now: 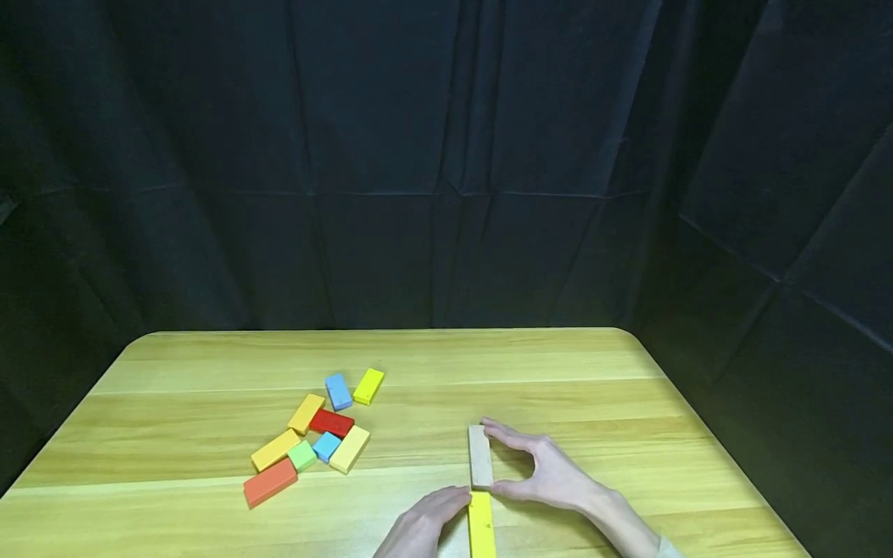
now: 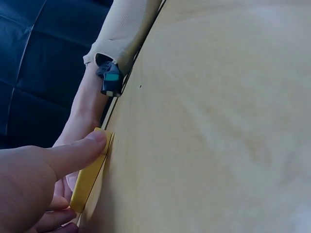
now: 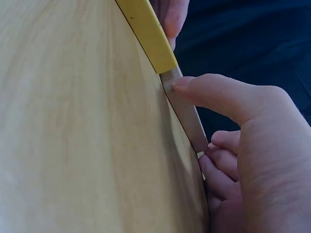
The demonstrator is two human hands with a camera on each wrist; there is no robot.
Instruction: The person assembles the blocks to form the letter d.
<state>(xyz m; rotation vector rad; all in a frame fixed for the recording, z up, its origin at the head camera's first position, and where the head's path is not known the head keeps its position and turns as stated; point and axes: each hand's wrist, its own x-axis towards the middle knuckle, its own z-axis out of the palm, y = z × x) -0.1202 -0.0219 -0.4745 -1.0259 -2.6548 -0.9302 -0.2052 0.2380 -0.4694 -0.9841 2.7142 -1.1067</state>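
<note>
A pale wooden block [image 1: 480, 457] lies on the table, end to end with a long yellow block [image 1: 481, 527]. My right hand [image 1: 551, 473] grips the pale block by its two ends, thumb near the yellow block and fingers at the far end. The right wrist view shows the same hold on the pale block [image 3: 187, 116], its near end against the yellow block [image 3: 148, 36]. From the left side, my left hand [image 1: 425, 523] holds the yellow block. In the left wrist view the thumb presses one end of the yellow block [image 2: 87, 179] and fingertips meet the other.
Left of centre lies a loose cluster of blocks, among them a red block [image 1: 332, 423], a green block [image 1: 302, 456], a coral block [image 1: 270, 483] and a cream block [image 1: 349, 449]. A short yellow block [image 1: 368, 386] lies behind them. Dark curtains [image 1: 446, 256] enclose the table.
</note>
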